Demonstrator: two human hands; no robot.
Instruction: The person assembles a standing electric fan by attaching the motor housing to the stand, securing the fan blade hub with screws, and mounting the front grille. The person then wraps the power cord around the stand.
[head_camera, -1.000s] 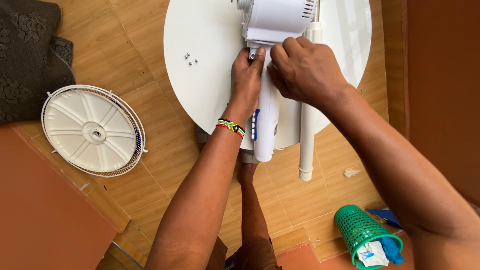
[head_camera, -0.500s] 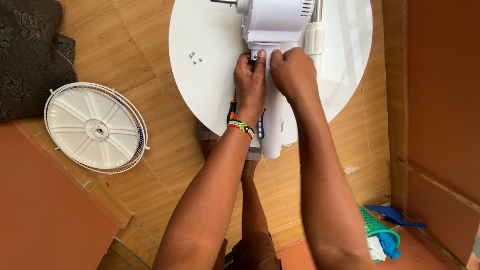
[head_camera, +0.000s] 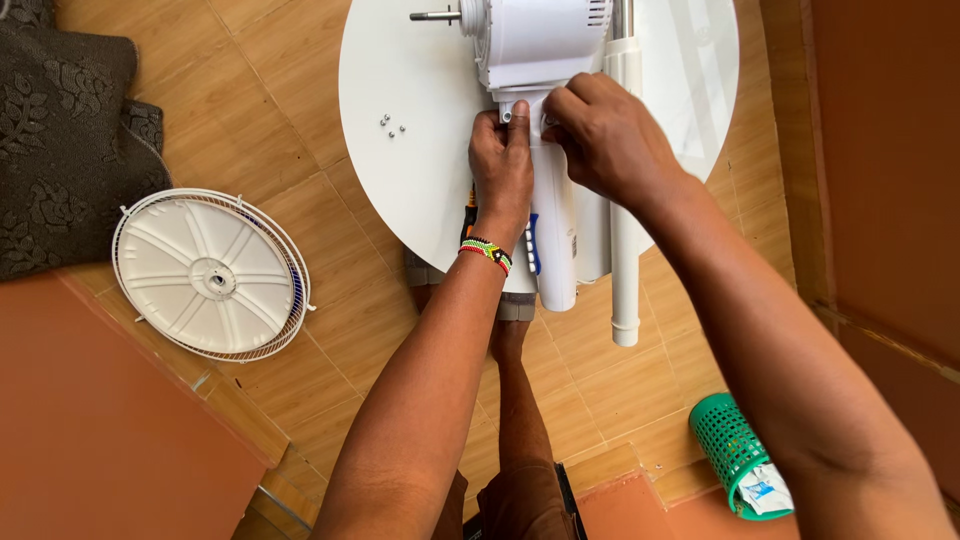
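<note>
Head view, looking down. The left hand (head_camera: 503, 160) lies knuckles up at the centre of the frame, fingers curled shut on the neck joint (head_camera: 522, 108) where the white fan motor housing (head_camera: 540, 40) at 12 o'clock meets its stem. A beaded wristband (head_camera: 487, 252) circles the left wrist, and the forearm runs off toward 7 o'clock. The right hand (head_camera: 605, 140) sits just beside it at 1 o'clock, fingers bent and pinched closed at the same joint; whether they grip a small part cannot be told. Its forearm leaves toward 5 o'clock. The housing rests on a round white base (head_camera: 400, 170), a white pole (head_camera: 624, 260) lying alongside at the right. Three small screws (head_camera: 391, 124) lie on the base at 10 o'clock. A white fan grille (head_camera: 210, 275) lies on the floor at 9 o'clock, a green basket (head_camera: 735, 450) at 4 o'clock.

Compared with one second ago, the right hand has shifted from covering the joint to its right side, and both hands have stayed at the neck.
</note>
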